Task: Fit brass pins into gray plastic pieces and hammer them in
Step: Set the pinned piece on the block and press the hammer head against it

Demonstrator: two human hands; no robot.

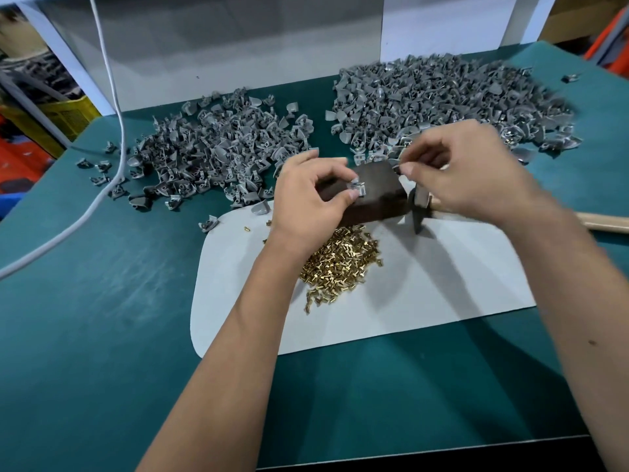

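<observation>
My left hand (311, 195) pinches a small gray plastic piece (358, 189) between thumb and fingers, over a dark metal block (377, 190). My right hand (459, 172) hovers just right of the block with its thumb and forefinger pinched together; what it holds is too small to tell. A heap of brass pins (340, 260) lies on a white sheet (442, 294) in front of the block. A hammer lies behind my right hand, its dark head (419, 212) on the sheet and its wooden handle (606, 222) pointing right.
Two big piles of gray plastic pieces lie at the back of the green table (102, 301), one on the left (218, 151) and a larger one on the right (442, 100). A white cable (115, 131) runs down the left side. A white panel (238, 46) stands behind.
</observation>
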